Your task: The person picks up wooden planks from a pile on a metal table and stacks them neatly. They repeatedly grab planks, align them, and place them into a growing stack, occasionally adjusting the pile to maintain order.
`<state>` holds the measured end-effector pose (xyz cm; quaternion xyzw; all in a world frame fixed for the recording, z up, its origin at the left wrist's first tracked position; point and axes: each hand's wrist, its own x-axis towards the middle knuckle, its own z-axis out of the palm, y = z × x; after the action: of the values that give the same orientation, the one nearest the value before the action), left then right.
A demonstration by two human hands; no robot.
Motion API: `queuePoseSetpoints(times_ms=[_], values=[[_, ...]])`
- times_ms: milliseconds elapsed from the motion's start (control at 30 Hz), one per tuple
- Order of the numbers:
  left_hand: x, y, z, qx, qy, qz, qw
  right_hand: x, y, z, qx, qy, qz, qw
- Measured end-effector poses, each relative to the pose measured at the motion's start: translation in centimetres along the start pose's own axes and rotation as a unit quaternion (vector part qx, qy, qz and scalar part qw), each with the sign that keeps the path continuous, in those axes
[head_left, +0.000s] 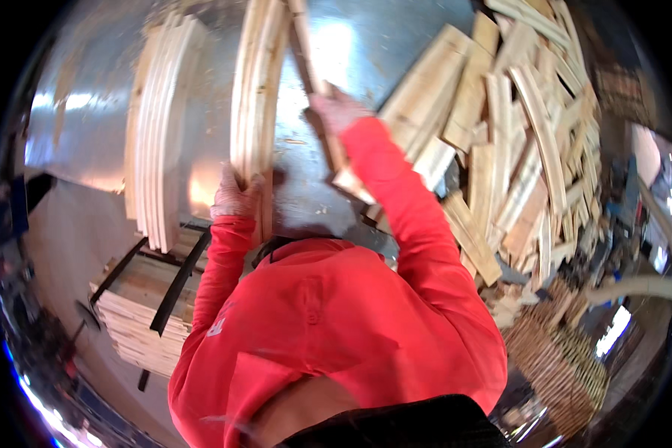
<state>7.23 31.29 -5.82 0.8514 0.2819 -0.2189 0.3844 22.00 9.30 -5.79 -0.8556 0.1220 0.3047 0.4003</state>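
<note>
My left hand point(236, 197) is closed round the near end of a row of pale wooden boards point(258, 89) standing on edge, side by side, on a shiny metal table point(306, 198). To the right of that row, my right hand point(341, 110) grips a single wooden board point(304, 46) by its side. This board is tilted and runs away from me, slightly apart from the row; its far end is cut off by the picture's top edge. The right fingers are partly blurred.
Another row of boards point(163, 127) sits at the left, overhanging the table edge above black metal bars point(179, 280). Below are stacked boards point(142, 321). A large heap of loose boards point(526, 142) covers the right side, with a stack of slats point(556, 358) at the lower right.
</note>
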Motion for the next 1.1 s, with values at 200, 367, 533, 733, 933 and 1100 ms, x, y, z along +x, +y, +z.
queuePoseSetpoints(times_ms=[200, 367, 533, 733, 933, 1100], values=[[-0.9, 3.2, 4.3, 0.085, 0.049, 0.104, 0.99, -5.4, 2.7, 4.7, -0.059, -0.078, -0.146, 0.984], [-2.3, 5.4, 3.9, 0.082, 0.011, 0.047, 0.995, -3.6, 6.9, 3.7, -0.13, 0.235, 0.122, 0.955], [-2.9, 4.1, 3.0, 0.17, -0.029, 0.09, 0.981, -3.6, 6.1, 3.9, -0.101, 0.201, 0.113, 0.968], [-4.0, 4.5, 4.8, 0.257, -0.023, 0.106, 0.96, -1.4, 8.1, 4.6, 0.479, -0.106, -0.031, 0.871], [-2.8, 1.8, 6.4, 0.205, 0.073, 0.142, 0.966, 0.2, 9.2, -5.8, -0.374, 0.411, -0.058, 0.83], [-0.6, 1.0, 5.1, 0.111, 0.033, 0.226, 0.967, 1.4, 14.8, -19.3, -0.168, 0.256, 0.205, 0.93]])
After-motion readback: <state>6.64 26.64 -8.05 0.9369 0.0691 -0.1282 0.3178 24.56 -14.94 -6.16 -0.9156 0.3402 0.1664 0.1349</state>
